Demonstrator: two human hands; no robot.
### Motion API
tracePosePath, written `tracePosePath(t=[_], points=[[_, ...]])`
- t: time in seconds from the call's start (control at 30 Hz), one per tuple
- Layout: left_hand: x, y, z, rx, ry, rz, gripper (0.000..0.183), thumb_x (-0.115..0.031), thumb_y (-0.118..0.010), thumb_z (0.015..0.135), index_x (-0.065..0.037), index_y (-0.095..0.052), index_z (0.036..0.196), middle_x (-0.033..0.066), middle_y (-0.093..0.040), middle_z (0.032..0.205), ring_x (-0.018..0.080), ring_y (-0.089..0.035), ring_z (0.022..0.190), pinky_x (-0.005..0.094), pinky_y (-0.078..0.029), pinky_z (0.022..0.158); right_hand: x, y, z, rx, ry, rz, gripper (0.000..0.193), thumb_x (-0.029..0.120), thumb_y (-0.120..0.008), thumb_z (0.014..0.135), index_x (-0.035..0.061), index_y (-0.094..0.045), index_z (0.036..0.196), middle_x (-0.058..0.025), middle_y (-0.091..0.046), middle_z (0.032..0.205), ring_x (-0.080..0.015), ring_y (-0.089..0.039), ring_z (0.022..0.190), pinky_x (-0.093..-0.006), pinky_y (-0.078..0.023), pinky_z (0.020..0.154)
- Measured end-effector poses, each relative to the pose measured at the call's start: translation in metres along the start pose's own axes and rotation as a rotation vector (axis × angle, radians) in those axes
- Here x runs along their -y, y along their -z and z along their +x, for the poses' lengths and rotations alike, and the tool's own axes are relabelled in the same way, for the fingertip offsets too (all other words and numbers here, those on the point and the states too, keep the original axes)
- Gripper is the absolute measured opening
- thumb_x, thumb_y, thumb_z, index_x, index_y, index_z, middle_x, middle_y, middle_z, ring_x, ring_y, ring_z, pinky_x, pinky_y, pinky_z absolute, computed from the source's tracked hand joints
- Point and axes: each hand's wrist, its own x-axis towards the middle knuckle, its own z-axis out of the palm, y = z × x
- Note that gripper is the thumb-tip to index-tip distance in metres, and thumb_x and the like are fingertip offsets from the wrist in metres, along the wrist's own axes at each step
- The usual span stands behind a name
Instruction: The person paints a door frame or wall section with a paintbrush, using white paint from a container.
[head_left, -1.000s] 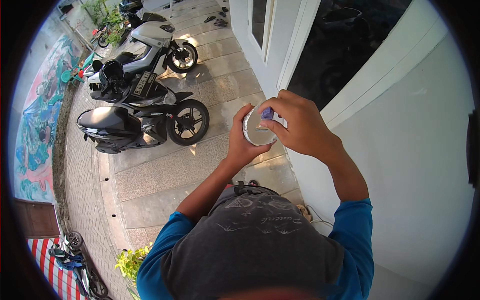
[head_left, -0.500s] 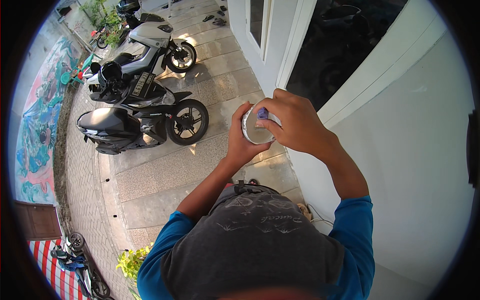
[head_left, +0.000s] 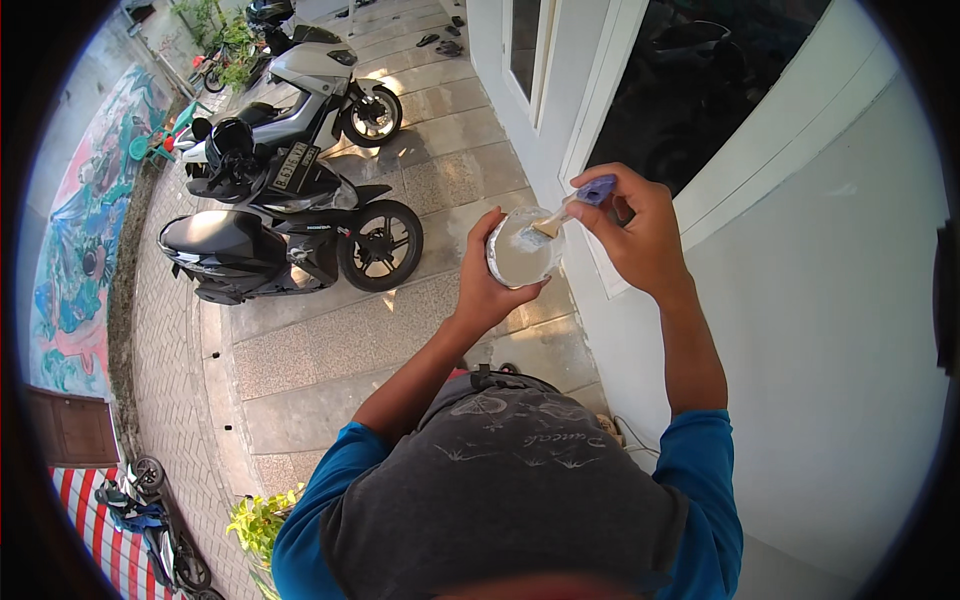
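Note:
My left hand point(head_left: 484, 275) is wrapped round a white paint cup point(head_left: 520, 268), its rim smeared with paint and greyish-white paint inside. With thumb and fingers, my right hand point(head_left: 640, 228) grips a paintbrush point(head_left: 572, 212) by its purple handle. The brush slants down to the left, its pale bristles over the cup's far right rim and whitened with paint at the tip. Whether the bristles touch the rim, I cannot tell.
Close on my right is a white wall point(head_left: 800, 330) with a dark glass pane point(head_left: 700, 90) in a white frame. Several parked motorcycles point(head_left: 290, 245) stand to the left on the tiled paving point(head_left: 330, 350). A leafy plant point(head_left: 260, 525) is at the lower left.
My right hand has moved right and lifted the brush up out of the cup, tilting it so its bristles show. My left hand still holds the cup in nearly the same place.

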Motion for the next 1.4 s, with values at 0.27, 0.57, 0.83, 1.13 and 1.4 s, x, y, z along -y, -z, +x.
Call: tracePosePath(t=[0.27,0.57,0.83,1.13,1.4], points=[[0.013,0.005,-0.006,-0.024,-0.042,0.003,0.109,-0.016,-0.094,0.067,-0.001,-0.028,0.153,0.0161,-0.046,0.141,0.026,-0.051,0.131,0.0392,-0.043,0.11,0.002,-0.014,-0.012,-0.036,0.085,-0.004,0.022,0.011,-0.082,0.084,0.0041,-0.07,0.101,-0.0038,-0.066,0.077,-0.0099,-0.049,0.058,-0.0265,-0.035,0.054],[0.003,0.002,-0.012,-0.008,-0.001,0.055,0.106,-0.021,-0.094,0.068,0.001,-0.032,0.151,0.0196,-0.054,0.136,0.0291,-0.057,0.127,0.0388,-0.046,0.107,-0.003,-0.039,-0.027,-0.031,0.089,-0.069,0.021,0.012,-0.081,0.084,0.003,-0.07,0.1,-0.0111,-0.068,0.081,-0.0224,-0.066,0.07,-0.0331,-0.048,0.064],[0.005,0.003,-0.009,0.003,-0.032,0.107,0.106,-0.019,-0.094,0.066,0.001,-0.032,0.15,0.0201,-0.052,0.137,0.0302,-0.056,0.127,0.0397,-0.046,0.107,-0.002,-0.048,-0.021,0.172,0.089,-0.272,0.023,0.016,-0.081,0.083,0.0089,-0.072,0.103,-0.0108,-0.064,0.082,-0.0282,-0.065,0.071,-0.0392,-0.051,0.066],[0.008,0.002,-0.012,0.003,0.025,0.049,0.108,-0.019,-0.092,0.065,0.0,-0.031,0.152,0.02,-0.048,0.143,0.0313,-0.051,0.134,0.0407,-0.042,0.112,-0.003,-0.046,-0.024,0.143,0.103,-0.228,0.024,0.017,-0.082,0.083,0.0082,-0.072,0.103,-0.0107,-0.065,0.083,-0.0267,-0.065,0.071,-0.0378,-0.051,0.065],[0.011,-0.004,-0.01,0.032,0.017,0.028,0.11,-0.018,-0.093,0.066,0.0,-0.029,0.153,0.0187,-0.05,0.138,0.0295,-0.055,0.128,0.039,-0.046,0.108,-0.006,-0.037,-0.03,0.065,0.069,-0.174,0.023,0.017,-0.08,0.084,0.009,-0.071,0.104,-0.0097,-0.066,0.085,-0.0273,-0.066,0.071,-0.0374,-0.051,0.066]])
